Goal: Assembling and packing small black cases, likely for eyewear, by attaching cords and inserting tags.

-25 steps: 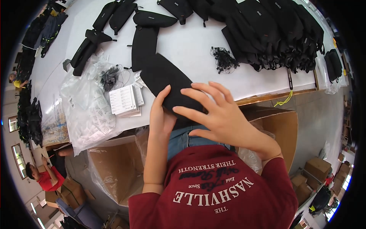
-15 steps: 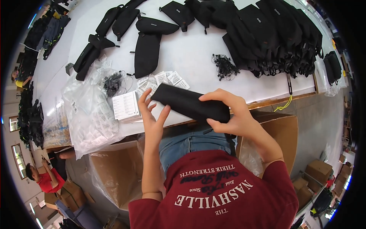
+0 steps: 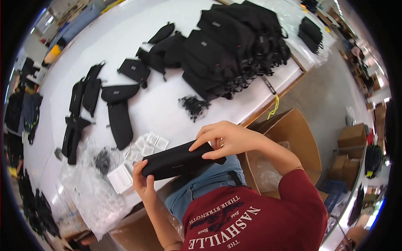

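Note:
A long black fabric pouch [image 3: 173, 162] is held level at the table's front edge, a small pale mark on its side. At its left end my left hand [image 3: 144, 180] pinches it between thumb and fingers. My right hand [image 3: 224, 140] grips the right end, fingers over the top, a ring on one finger. Just beyond the pouch lie white paper tags [image 3: 147, 144] in a loose heap. A stack of white cards [image 3: 120, 179] sits left of them, beside a heap of clear plastic bags [image 3: 90, 194]. Farther off is a tangle of black cords [image 3: 194, 108].
A large pile of black bags [image 3: 228, 52] covers the far right of the white table [image 3: 155, 113]. More black pouches [image 3: 119, 121] lie toward the left. A yellow cord [image 3: 274, 106] hangs off the table edge. An open cardboard box [image 3: 303, 144] stands at my right.
My left hand, open beside the pouch before, now holds its left end. The pouch has tilted the other way and shows its marked side. My view has turned, shifting the table leftward and down.

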Motion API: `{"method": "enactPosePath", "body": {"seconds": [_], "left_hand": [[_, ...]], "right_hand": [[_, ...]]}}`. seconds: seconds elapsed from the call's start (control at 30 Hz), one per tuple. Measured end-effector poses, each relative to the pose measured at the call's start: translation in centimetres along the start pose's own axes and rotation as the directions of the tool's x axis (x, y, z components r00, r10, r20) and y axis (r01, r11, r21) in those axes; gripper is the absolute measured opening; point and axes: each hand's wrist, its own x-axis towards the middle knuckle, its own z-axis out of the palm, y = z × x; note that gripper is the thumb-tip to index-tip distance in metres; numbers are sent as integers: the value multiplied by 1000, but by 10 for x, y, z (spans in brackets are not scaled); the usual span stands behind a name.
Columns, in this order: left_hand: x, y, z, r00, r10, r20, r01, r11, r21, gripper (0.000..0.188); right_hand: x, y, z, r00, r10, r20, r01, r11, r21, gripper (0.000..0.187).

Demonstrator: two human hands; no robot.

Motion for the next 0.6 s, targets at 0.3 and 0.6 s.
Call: {"method": "enactPosePath", "body": {"seconds": [0.3, 0.6], "left_hand": [[9, -28, -48, 978, -96, -187, 144, 954, 263, 29], [-8, -83, -96, 937, 68, -343, 320, 230, 919, 64]], "right_hand": [[-92, -11, -121, 537, -150, -830, 63, 988, -138, 26], [-147, 66, -290, -265, -318, -910, -66, 948, -312, 34]]}}
